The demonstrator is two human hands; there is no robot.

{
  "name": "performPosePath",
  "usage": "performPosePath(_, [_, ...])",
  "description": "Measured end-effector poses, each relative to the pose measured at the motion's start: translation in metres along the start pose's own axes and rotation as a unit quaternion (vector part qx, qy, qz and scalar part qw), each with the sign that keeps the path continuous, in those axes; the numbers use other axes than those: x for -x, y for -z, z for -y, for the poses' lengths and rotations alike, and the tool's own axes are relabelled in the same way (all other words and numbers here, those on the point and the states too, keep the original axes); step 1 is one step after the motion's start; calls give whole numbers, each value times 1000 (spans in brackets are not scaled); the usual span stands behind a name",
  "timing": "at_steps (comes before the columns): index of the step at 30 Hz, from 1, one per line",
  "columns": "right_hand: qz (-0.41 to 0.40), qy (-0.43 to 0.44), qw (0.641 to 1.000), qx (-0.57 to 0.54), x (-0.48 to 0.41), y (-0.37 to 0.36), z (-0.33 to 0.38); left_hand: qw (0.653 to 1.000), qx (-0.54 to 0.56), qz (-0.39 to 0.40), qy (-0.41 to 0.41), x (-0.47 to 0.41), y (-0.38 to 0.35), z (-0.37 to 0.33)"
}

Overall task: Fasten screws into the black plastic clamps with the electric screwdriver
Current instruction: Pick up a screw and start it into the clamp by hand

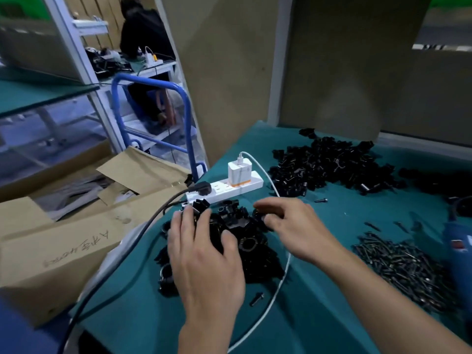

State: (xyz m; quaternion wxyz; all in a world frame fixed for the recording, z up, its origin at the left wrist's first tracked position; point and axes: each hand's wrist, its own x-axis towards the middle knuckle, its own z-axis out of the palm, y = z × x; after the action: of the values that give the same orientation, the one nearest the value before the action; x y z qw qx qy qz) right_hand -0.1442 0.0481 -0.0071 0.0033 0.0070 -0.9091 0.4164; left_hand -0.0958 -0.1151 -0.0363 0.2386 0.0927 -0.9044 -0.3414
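While left hand (204, 259) is lying spread-fingered on clamp pile (251, 242), right hand (293, 226) is hovering curled at pile's 1 o'clock edge, grip unclear; screws (403, 267) lying at 4 o'clock, electric screwdriver (457, 251) at 3 o'clock.

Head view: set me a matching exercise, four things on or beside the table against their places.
1 power strip
2 screw pile
3 electric screwdriver
4 cardboard box

A blue, at the far right of the view
B off the table's left side
C behind the near clamp pile
D just left of the screwdriver

Pairs: 1-C, 2-D, 3-A, 4-B.
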Motion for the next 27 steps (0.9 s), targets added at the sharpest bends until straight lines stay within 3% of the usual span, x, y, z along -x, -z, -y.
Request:
performPosePath(3, [-51,-34,997,-45,-4,33,-16,994,55,13,-91,14,-18,-42])
performPosePath(7, [-128,-61,989,46,-24,77,-44,970,139,115,-161,29,-61,-100])
performPosePath(10, [-42,-107,978,176,-47,98,-69,942,196,239,-127,31,-103,-122])
performPosePath(12, [17,-116,963,241,-61,103,-88,937,183,277,-108,34,-127,-129])
performPosePath(14, [32,-138,960,240,-74,104,-105,934,166,306,-85,37,-145,-130])
performPosePath(18, [-14,-144,968,204,-103,105,-132,947,110,289,-87,32,-167,-121])
performPosePath(27, [-82,-64,918,384,-104,104,-134,957,101,267,-58,11,-183,-125])
